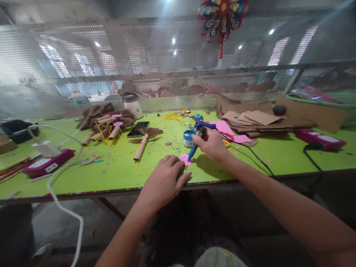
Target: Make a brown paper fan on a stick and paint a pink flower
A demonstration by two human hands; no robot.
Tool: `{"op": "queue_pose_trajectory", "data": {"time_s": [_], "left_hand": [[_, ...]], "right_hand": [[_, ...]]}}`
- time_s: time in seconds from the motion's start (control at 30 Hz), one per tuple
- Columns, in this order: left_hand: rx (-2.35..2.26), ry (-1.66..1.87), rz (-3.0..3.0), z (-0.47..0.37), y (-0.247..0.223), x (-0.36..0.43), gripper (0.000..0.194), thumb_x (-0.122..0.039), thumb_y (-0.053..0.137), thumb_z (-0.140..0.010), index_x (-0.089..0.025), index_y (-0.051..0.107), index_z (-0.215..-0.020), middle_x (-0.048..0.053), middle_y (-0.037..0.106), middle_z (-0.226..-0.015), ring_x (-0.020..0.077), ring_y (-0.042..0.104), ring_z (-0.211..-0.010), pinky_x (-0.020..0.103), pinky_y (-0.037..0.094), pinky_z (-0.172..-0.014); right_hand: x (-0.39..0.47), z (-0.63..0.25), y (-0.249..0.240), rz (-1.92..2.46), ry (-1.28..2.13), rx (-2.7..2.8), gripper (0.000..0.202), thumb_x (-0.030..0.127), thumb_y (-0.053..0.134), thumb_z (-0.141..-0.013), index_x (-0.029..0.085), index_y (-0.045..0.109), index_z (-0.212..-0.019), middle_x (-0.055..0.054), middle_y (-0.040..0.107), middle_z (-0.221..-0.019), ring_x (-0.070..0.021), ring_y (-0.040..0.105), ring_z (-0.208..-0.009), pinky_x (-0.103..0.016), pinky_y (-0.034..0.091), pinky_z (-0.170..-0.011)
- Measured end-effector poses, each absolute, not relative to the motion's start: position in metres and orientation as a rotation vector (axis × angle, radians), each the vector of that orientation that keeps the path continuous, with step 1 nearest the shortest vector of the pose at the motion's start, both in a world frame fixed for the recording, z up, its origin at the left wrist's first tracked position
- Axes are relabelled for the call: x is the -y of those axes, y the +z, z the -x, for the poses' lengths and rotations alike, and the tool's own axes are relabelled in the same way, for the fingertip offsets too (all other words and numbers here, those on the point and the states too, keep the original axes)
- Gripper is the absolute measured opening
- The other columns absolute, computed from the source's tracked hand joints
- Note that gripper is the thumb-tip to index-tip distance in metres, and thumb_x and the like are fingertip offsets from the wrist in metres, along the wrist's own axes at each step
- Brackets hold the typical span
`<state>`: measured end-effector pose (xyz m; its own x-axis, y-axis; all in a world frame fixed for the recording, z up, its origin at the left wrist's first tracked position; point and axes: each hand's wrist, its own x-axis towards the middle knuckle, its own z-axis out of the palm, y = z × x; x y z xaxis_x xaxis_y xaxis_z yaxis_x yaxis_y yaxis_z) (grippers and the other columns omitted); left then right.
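Note:
My right hand [213,142] is closed around a marker pen [194,149] with a dark barrel and a blue lower end. Its tip points down at a small round piece of pink paper [184,158] with dark marks on it. Lying flat beside this piece, my left hand [165,176] has its fingers stretched and its thumb apart; the fingertips reach the paper's edge. Just behind stands a small jar [189,140] with blue on its rim. A blue glue gun [204,124] lies beyond my right hand, near scissors [227,142] with yellow and red handles.
Rolled brown paper pieces [104,129] with yellow thread lie left, near a phone [139,129] and a fan-topped paper figure [142,146]. Brown sheets [256,118] are stacked right. Purple power strips [319,139] sit on the green table [111,174]; a white cable [59,204] hangs over its edge.

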<state>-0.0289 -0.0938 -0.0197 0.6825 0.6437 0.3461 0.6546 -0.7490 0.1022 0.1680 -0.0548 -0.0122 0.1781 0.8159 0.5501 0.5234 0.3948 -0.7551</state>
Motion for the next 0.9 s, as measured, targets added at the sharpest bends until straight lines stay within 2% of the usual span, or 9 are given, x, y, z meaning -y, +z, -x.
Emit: {"op": "queue_pose_trajectory", "data": {"time_s": [0.53,0.77,0.9], "left_hand": [[1.15,-0.603,2.882,0.0281,-0.0203,0.0934,0.034,-0.041,0.043,-0.095,-0.016,0.065,-0.104,0.009,0.06,-0.109,0.0221,0.057,-0.1,0.037,0.044,-0.091],[1.154,-0.565,2.868,0.0284,-0.0205,0.0931,0.034,-0.04,0.042,-0.095,-0.016,0.066,-0.102,0.009,0.062,-0.102,0.0224,0.059,-0.097,0.037,0.046,-0.089],[1.16,-0.574,2.863,0.0285,-0.021,0.0928,0.034,-0.04,0.042,-0.095,-0.016,0.067,-0.101,0.009,0.062,-0.102,0.0225,0.059,-0.097,0.037,0.046,-0.089]], "right_hand": [[0.0511,-0.1721,-0.0132,1.248,0.317,1.411,0.023,0.039,0.058,-0.076,0.019,0.049,-0.068,0.003,0.05,-0.058,-0.011,0.042,-0.052,-0.026,0.035,-0.052],[0.0518,-0.1713,-0.0138,1.24,0.345,1.507,0.026,0.038,0.058,-0.076,0.021,0.043,-0.064,0.005,0.045,-0.054,-0.0099,0.04,-0.05,-0.025,0.033,-0.049],[0.0484,-0.1745,-0.0158,1.223,0.377,1.457,0.021,0.036,0.057,-0.076,0.02,0.046,-0.067,0.004,0.047,-0.057,-0.0103,0.04,-0.052,-0.025,0.034,-0.05]]}}
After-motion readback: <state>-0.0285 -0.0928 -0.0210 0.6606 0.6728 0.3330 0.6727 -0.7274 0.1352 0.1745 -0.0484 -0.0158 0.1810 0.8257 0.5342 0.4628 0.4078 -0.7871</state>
